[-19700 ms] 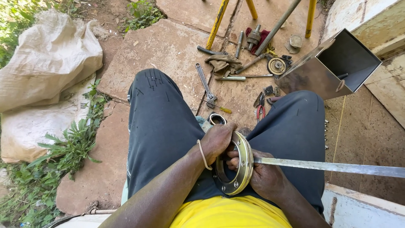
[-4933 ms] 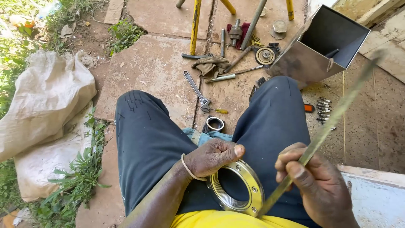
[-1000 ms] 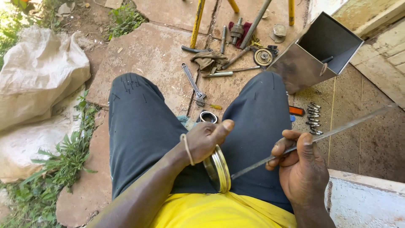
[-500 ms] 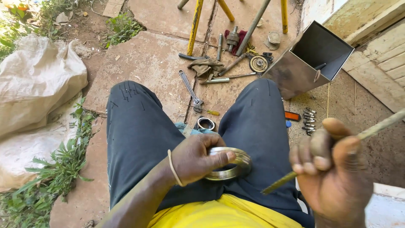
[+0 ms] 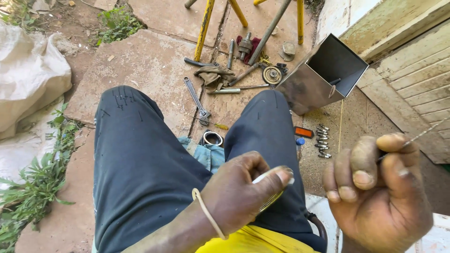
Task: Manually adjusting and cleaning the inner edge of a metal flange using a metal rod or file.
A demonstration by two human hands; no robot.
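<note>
From the left I see pale sacks on the ground, then my dark trouser legs. My left hand sits closed over a metal ring above the lap (only a sliver of its rim shows past the thumb). Beyond the knees a wrench and an open metal box lie on the stone. My right hand is curled shut, pinching a thin rod running up-right.
</note>
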